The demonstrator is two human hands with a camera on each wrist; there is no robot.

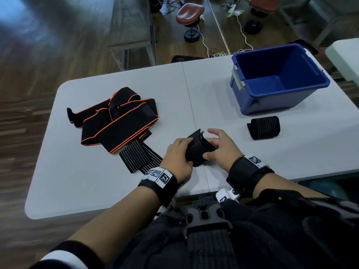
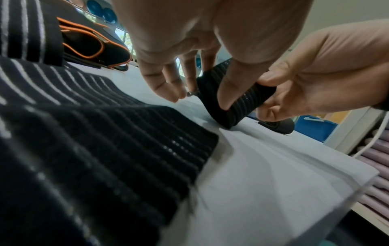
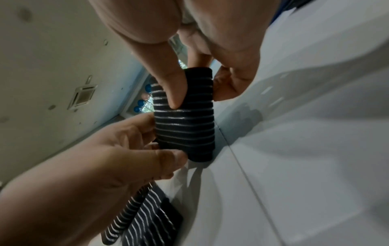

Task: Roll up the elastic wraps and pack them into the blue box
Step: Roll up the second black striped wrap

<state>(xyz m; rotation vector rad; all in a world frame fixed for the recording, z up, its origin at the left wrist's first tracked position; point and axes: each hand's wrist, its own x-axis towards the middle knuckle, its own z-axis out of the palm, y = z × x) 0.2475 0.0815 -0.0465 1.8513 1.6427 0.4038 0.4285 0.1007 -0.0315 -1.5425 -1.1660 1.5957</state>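
Observation:
Both hands hold a partly rolled black elastic wrap with thin grey stripes (image 1: 199, 151) just above the table's near edge. My left hand (image 1: 179, 152) grips its left side, thumb on the roll (image 2: 242, 103). On the other side, my right hand (image 1: 217, 147) pinches it between thumb and fingers (image 3: 170, 89). A loose end of this wrap sticks up at the far side. One finished roll (image 1: 265, 127) lies in front of the blue box (image 1: 279, 74), which stands open with nothing inside at the far right.
A pile of unrolled black wraps with orange edging (image 1: 116, 117) lies left of centre. A flat striped wrap (image 1: 139, 158) spreads out beside my left wrist. The grey folding table (image 1: 87, 187) has a centre seam. Stools and cables are on the floor beyond.

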